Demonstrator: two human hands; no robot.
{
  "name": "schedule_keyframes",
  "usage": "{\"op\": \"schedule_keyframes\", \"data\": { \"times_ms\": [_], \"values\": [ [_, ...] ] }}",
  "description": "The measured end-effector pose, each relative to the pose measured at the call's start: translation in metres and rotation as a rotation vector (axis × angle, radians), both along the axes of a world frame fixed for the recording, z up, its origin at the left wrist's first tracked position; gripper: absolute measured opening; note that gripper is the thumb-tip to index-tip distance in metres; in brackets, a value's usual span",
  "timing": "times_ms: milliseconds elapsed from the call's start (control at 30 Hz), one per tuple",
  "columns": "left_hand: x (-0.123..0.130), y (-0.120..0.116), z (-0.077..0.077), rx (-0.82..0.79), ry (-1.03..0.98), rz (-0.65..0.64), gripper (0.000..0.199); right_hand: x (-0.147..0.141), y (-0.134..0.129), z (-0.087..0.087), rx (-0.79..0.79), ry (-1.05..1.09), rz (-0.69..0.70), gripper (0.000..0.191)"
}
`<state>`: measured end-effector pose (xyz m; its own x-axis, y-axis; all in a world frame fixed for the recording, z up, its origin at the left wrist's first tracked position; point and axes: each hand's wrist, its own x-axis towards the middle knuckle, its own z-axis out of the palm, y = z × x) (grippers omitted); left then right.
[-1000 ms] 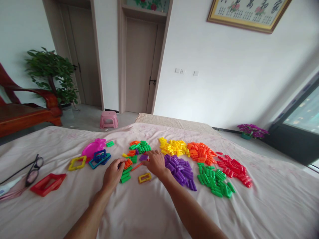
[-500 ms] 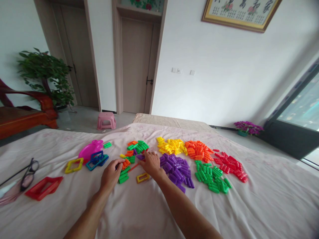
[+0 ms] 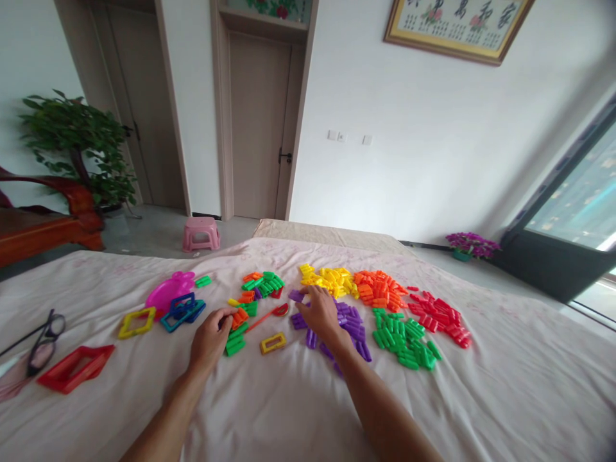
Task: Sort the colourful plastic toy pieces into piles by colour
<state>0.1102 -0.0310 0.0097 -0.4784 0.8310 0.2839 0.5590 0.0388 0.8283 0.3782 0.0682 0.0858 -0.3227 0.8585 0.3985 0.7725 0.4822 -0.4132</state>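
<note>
My right hand [image 3: 318,313] is over the left side of a pile of purple plastic blocks [image 3: 353,324]. A purple block [image 3: 295,295] shows at its thumb and fingertips. My left hand [image 3: 212,335] rests on the cloth, fingers curled, against a mixed group of orange blocks [image 3: 239,317] and green blocks [image 3: 235,343]. What its fingertips hold, if anything, is hidden. Between the hands lie a red stick with a round end [image 3: 280,310] and a yellow rectangular frame [image 3: 273,343]. Behind them sits a further cluster of green blocks [image 3: 270,282] with some orange ones.
Sorted piles of yellow blocks [image 3: 332,281], orange blocks [image 3: 380,290], green blocks [image 3: 407,340] and red blocks [image 3: 441,316] lie to the right. On the left are a magenta plate [image 3: 163,294], blue frames [image 3: 183,312], a yellow frame [image 3: 136,322], a red tray [image 3: 77,368] and glasses [image 3: 47,340].
My right hand has moved right, from the mixed cluster to the purple pile, with a purple block at its fingertips. The red stick's round end is uncovered. My left hand stays beside the orange blocks.
</note>
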Motion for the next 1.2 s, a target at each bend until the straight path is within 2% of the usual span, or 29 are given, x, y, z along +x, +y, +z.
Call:
{"op": "schedule_keyframes", "data": {
  "times_ms": [167, 267, 367, 467, 533, 700, 800, 1000, 1100, 1200],
  "values": [
    [-0.001, 0.001, -0.001, 0.003, -0.009, 0.008, 0.031, 0.047, -0.005, 0.012, 0.035, -0.022, -0.144, 0.024],
    [0.0, 0.001, 0.0, -0.009, -0.011, 0.012, 0.032, 0.056, -0.013, 0.012, 0.039, -0.021, -0.091, 0.028],
    [0.0, 0.001, 0.0, -0.025, -0.012, 0.029, 0.034, 0.041, -0.025, 0.008, 0.024, -0.01, 0.1, 0.023],
    [-0.001, 0.0, 0.0, -0.028, -0.023, 0.039, 0.034, 0.009, -0.039, 0.001, -0.019, -0.01, 0.247, 0.019],
    [-0.001, -0.001, 0.001, -0.025, -0.034, 0.032, 0.034, -0.017, -0.047, -0.004, -0.043, -0.026, 0.309, 0.024],
    [0.0, -0.001, 0.0, -0.02, -0.027, 0.014, 0.033, -0.073, -0.056, -0.018, -0.036, -0.127, 0.315, 0.043],
    [-0.001, 0.0, 0.0, -0.013, -0.014, 0.011, 0.034, -0.094, -0.057, -0.024, -0.026, -0.196, 0.273, 0.043],
    [-0.002, 0.0, 0.0, -0.013, -0.009, -0.001, 0.034, -0.106, -0.056, -0.029, -0.007, -0.235, 0.241, 0.028],
    [-0.002, 0.0, -0.002, -0.026, -0.013, -0.004, 0.034, -0.098, -0.055, -0.027, 0.01, -0.228, 0.254, 0.027],
    [-0.002, 0.0, -0.004, -0.047, -0.029, -0.004, 0.033, -0.081, -0.051, -0.018, 0.031, -0.203, 0.25, 0.033]
  ]
}}
